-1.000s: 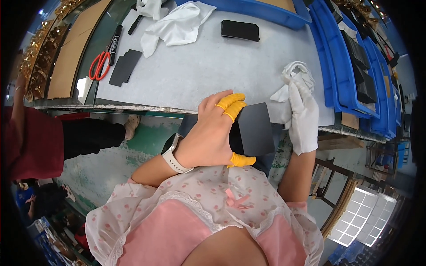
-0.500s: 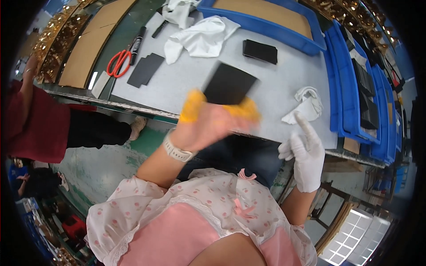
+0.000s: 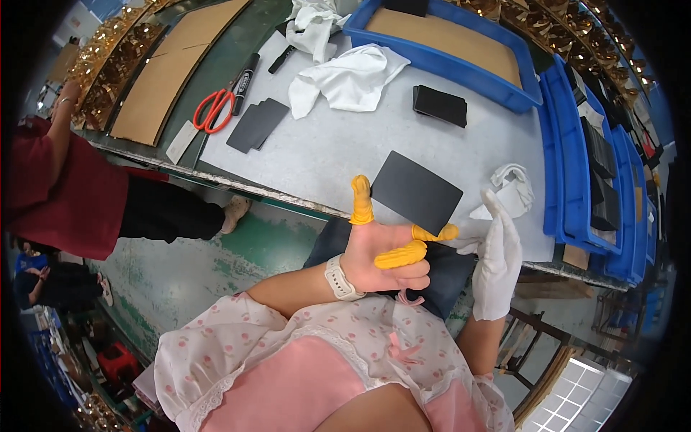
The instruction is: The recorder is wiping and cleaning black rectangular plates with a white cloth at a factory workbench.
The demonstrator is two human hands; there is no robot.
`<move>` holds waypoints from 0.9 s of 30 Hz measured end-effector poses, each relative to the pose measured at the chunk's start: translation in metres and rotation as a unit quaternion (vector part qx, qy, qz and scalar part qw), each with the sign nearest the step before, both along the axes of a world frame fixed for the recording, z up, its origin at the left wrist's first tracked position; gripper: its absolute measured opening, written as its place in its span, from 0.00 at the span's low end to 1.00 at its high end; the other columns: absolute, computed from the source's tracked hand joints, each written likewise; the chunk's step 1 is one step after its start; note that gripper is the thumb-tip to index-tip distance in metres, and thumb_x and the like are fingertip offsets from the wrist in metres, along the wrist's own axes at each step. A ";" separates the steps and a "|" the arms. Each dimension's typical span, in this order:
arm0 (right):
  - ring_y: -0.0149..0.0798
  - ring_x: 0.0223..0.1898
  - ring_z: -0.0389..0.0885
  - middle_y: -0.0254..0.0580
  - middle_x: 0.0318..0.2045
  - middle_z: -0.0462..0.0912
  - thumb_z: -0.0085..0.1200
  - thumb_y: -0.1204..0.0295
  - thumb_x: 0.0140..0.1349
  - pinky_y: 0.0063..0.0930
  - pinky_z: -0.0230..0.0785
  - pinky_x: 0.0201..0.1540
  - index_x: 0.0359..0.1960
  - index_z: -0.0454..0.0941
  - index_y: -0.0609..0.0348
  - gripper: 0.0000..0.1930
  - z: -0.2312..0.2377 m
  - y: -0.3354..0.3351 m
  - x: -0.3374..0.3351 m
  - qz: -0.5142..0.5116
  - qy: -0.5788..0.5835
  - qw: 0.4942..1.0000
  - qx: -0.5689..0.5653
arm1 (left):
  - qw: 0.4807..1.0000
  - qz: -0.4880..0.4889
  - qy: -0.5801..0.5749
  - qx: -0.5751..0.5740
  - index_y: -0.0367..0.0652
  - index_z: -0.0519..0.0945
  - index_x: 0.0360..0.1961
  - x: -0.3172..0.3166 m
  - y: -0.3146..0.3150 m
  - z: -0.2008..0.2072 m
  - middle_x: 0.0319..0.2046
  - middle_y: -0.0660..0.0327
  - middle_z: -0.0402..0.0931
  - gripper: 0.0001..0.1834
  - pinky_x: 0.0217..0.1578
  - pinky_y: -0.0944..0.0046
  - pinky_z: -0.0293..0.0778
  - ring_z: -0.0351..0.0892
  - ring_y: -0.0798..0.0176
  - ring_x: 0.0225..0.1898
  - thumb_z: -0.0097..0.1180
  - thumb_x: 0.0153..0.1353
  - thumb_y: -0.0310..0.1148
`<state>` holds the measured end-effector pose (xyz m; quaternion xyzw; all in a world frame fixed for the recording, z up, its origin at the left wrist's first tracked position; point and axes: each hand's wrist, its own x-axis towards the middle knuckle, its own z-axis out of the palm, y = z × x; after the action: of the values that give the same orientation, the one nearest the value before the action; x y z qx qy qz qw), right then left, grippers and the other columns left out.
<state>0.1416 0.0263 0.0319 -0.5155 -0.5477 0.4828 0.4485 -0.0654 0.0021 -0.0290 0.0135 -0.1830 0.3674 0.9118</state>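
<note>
A flat black rectangular card (image 3: 417,191) is tilted above the near edge of the table. My left hand (image 3: 385,248) wears yellow finger covers on the thumb and two fingers. Its thumb is at the card's left edge and a covered finger lies along the lower edge, so the card rests between them. My right hand (image 3: 497,255), in a white glove, is just right of the card with its fingers stretched out. Some gloved fingertips come close to the card's lower right corner; whether they touch it I cannot tell. A stack of black cards (image 3: 440,106) lies farther back.
White cloths (image 3: 349,78) and a crumpled white glove-like cloth (image 3: 507,191) lie on the table. Left are grey cards (image 3: 258,124), red-handled scissors (image 3: 214,111) and a black marker (image 3: 245,84). Blue trays (image 3: 450,66) stand behind and right (image 3: 568,155). Another person (image 3: 68,187) stands left.
My left hand and the card have moved right, closer to my right hand. My gloved fingers, partly curled before, are now straighter. The whole view has shifted slightly.
</note>
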 end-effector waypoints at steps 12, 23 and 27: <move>0.38 0.71 0.73 0.51 0.68 0.79 0.46 0.62 0.83 0.33 0.56 0.77 0.70 0.74 0.72 0.26 0.002 0.012 -0.021 0.027 0.031 0.999 -0.007 | 0.998 -0.014 0.033 -0.054 0.38 0.71 0.73 0.002 -0.006 -0.007 0.17 0.67 0.58 0.80 0.31 0.63 0.54 0.53 0.65 0.20 0.35 0.36 0.99; 0.32 0.62 0.78 0.45 0.63 0.82 0.51 0.65 0.81 0.28 0.66 0.68 0.69 0.75 0.69 0.23 0.003 0.014 -0.024 0.028 0.055 0.998 -0.030 | 0.991 -0.027 0.088 -0.099 0.36 0.67 0.74 0.005 -0.011 -0.004 0.12 0.72 0.59 0.81 0.34 0.65 0.54 0.56 0.71 0.18 0.41 0.34 0.99; 0.28 0.56 0.80 0.42 0.61 0.82 0.51 0.66 0.81 0.23 0.72 0.59 0.69 0.75 0.68 0.22 0.005 0.014 -0.022 0.027 0.047 0.996 -0.065 | 0.997 -0.014 0.058 -0.053 0.38 0.71 0.74 0.009 -0.011 -0.010 0.18 0.68 0.58 0.81 0.31 0.62 0.54 0.53 0.66 0.20 0.32 0.37 1.00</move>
<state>0.1194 0.0401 0.0364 -0.5053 -0.5071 0.5534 0.4258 -0.0563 -0.0093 -0.0393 -0.0158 -0.1099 0.3623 0.9254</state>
